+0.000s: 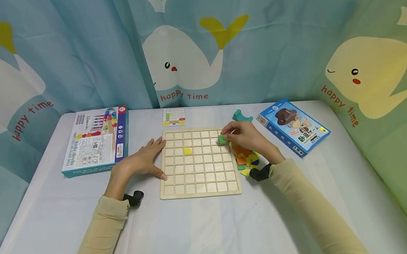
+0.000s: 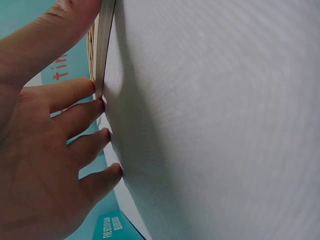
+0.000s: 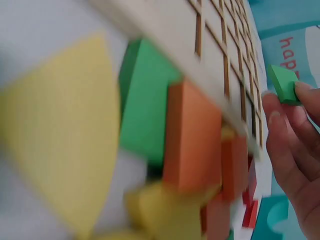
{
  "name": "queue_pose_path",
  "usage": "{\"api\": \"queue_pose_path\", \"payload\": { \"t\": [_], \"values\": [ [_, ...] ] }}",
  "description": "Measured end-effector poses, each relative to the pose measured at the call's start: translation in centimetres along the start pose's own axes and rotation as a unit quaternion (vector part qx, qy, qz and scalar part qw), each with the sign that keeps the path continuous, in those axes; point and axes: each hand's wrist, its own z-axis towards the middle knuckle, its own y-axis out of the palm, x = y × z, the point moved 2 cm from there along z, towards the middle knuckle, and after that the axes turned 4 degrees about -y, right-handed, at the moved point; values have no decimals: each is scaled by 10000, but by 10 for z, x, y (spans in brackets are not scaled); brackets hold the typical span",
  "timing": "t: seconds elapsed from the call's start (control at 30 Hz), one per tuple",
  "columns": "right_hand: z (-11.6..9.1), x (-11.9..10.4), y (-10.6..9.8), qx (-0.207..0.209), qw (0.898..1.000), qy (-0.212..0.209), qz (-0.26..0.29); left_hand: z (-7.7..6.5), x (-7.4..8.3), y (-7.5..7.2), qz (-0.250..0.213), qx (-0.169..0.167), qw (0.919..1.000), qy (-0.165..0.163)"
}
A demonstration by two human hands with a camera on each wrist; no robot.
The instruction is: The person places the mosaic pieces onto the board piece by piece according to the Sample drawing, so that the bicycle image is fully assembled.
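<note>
A square wooden grid board lies on the white table, with one yellow quarter-round piece in a cell at its upper left. My left hand rests at the board's left edge, fingers spread; in the left wrist view its thumb and fingers touch the board's side. Above the board's right edge, my right hand pinches a green block between thumb and fingers. Under and beside that hand lies a pile of loose blocks, among them an orange block, another green block and a blurred yellow piece.
Behind the board lies a small pattern card. A teal arched piece sits beyond the pile. At left is a beaded-boxes carton, at right a blue game box. A whale-print curtain hangs behind the table.
</note>
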Motion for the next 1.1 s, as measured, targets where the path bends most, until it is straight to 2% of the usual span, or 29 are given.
{"api": "queue_pose_path", "payload": {
  "t": [0.2, 0.37, 0.77, 1.1],
  "values": [
    [12, -9, 16, -217, 9977, -36, 645, -1, -3, -1, 19, 48, 10000, -25],
    [19, -18, 30, -392, 9949, -63, 930, -1, -4, -1, 96, 30, 9999, -55],
    [35, -36, 53, -894, 9931, -155, 741, 0, -2, 1, 36, -23, 10000, -53],
    [45, -49, 69, -1144, 9896, -107, 869, 2, -2, 0, 149, -49, 9999, -37]
  ]
}}
